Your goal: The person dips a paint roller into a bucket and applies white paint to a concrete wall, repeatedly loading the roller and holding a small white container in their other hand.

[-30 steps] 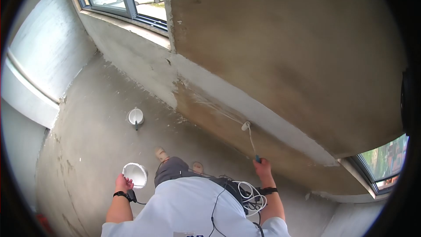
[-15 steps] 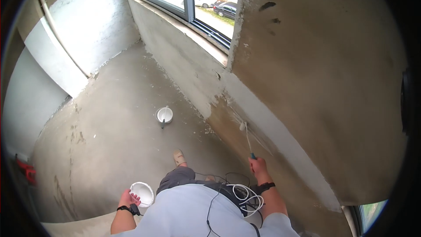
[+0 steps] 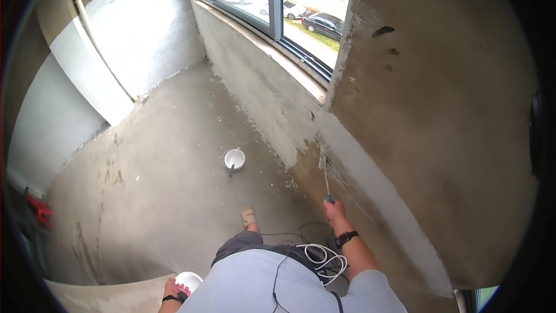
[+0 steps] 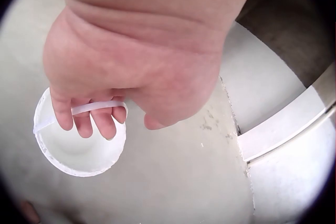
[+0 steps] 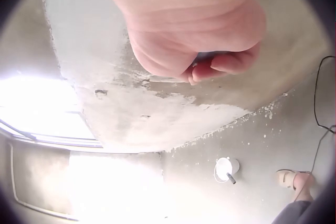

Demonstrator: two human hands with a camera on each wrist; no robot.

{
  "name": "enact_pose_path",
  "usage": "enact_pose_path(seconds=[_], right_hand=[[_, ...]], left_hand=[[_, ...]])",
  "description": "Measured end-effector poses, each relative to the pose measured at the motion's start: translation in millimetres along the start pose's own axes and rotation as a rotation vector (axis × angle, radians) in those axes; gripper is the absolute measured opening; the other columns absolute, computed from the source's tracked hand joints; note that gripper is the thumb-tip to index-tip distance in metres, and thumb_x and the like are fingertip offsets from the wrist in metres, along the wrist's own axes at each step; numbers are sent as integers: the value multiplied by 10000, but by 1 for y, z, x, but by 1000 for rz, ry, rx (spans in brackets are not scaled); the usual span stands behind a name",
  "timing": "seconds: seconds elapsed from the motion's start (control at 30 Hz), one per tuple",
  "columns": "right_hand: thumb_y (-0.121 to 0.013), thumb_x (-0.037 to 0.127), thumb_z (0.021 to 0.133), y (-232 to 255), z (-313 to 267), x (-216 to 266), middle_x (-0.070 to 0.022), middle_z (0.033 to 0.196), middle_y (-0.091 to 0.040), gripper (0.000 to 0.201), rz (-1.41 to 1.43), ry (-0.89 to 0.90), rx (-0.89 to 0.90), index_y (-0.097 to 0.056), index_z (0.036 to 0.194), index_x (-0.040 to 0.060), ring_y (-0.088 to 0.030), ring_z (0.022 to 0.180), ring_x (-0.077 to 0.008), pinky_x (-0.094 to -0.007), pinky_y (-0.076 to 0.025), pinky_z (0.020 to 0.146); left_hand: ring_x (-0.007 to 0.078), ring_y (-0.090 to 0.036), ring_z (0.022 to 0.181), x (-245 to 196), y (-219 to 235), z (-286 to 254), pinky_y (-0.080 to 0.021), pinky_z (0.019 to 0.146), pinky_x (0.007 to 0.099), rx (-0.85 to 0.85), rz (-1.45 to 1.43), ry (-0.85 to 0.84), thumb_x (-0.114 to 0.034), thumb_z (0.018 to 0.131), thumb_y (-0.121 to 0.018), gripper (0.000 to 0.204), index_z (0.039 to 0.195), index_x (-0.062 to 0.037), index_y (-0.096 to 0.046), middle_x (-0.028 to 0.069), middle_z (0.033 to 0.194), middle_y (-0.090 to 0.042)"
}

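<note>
My right hand (image 3: pixel 334 214) grips the teal handle of a small paint roller (image 3: pixel 326 181). Its white roller head (image 3: pixel 321 162) is against the lower wall, at the brown patch just below the pale band. In the right wrist view the curled fingers (image 5: pixel 231 62) hide most of the handle. Low in the head view, my left hand (image 3: pixel 172 290) holds a white bucket (image 3: pixel 189 280) by its bail. The left wrist view shows the fingers hooked round the thin white bail (image 4: pixel 100 106), with the bucket's pale inside (image 4: pixel 79 150) below them.
A second white bucket (image 3: pixel 234 158) stands on the concrete floor ahead, a dark-handled tool leaning in it. Cables (image 3: pixel 324 264) hang at my waist. A window (image 3: pixel 278 17) opens above the wall to the left. Something red (image 3: pixel 40 210) lies at the far left.
The head view has swung left, so the window and floor bucket sit further right. Along the wall, the roller has moved towards the window corner. My left hand and its bucket sit lower in view.
</note>
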State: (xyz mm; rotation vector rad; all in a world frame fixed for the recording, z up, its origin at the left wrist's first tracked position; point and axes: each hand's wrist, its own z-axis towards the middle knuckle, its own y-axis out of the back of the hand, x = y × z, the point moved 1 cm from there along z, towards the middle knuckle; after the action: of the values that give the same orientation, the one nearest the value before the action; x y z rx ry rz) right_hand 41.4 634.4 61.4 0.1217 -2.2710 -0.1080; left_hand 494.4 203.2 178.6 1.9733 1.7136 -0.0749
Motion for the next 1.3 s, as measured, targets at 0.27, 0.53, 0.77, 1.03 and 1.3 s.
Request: enact_pose_path(seconds=[0.27,0.53,0.77,1.03,1.3], right_hand=[[-656,198,825,77,-50,-55,-11,512,-468,235,136,36,-49,-527,697,49,-399,353,-111,-274,-292,333],[-650,152,820,151,-140,-121,-17,509,-468,220,183,18,-262,-519,673,53,-416,363,-112,-256,-284,340],[-669,123,796,200,-201,-181,-8,525,-471,144,322,-21,-436,-572,732,36,-399,389,-96,-263,-286,361],[-685,142,773,252,-273,-213,-2,556,-506,145,204,72,-627,-621,757,13,-443,437,-94,-261,-312,393],[-683,130,768,277,-302,-215,4,546,-485,152,305,9,-631,-603,775,1,-423,430,-85,-263,-301,384]], left_hand=[[205,-482,733,-1,-37,60,-498,599,361,28,123,-41,-208,866,-441,216,979,-26,-464,109,873,-469],[250,-484,902,-3,-117,164,-398,781,451,310,347,-26,-380,852,-489,253,921,-150,-406,28,907,-483],[221,-516,761,-11,-207,130,-426,684,406,354,525,-162,-368,859,-488,225,909,-157,-427,6,736,-496],[227,-511,814,-8,-279,102,-424,758,401,450,656,-194,-378,846,-486,250,921,-147,-429,4,745,-500],[220,-519,759,-12,-284,112,-433,708,415,470,627,-181,-400,847,-464,252,886,-153,-430,-6,709,-503]])
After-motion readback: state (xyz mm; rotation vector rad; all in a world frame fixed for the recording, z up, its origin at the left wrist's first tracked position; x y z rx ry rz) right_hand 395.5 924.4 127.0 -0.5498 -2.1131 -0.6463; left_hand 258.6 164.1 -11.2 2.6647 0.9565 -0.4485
